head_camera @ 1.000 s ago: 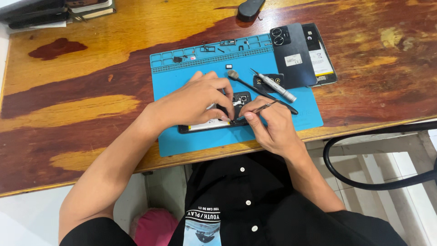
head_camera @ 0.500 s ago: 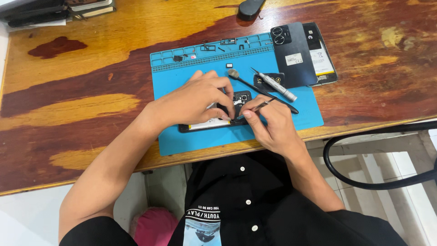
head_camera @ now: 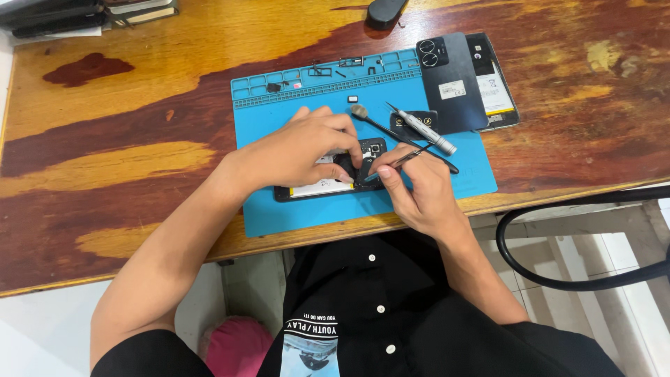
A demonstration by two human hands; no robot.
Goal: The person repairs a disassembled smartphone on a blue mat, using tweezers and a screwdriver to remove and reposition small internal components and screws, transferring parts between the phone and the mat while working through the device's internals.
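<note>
An opened phone lies on a blue repair mat near the table's front edge. My left hand presses down on the phone's top half, fingers curled over its circuit board near the camera module. My right hand pinches thin metal tweezers, their tips touching the board just under my left fingertips. Much of the phone is hidden beneath both hands.
A silver screwdriver and a black brush tool lie on the mat to the right. A dark phone back cover and another opened phone rest at the mat's far right. Small parts fill the mat's top trays. A black cable loops off the table edge.
Both hands stay on the phone; the tweezers have shifted only slightly at the board.
</note>
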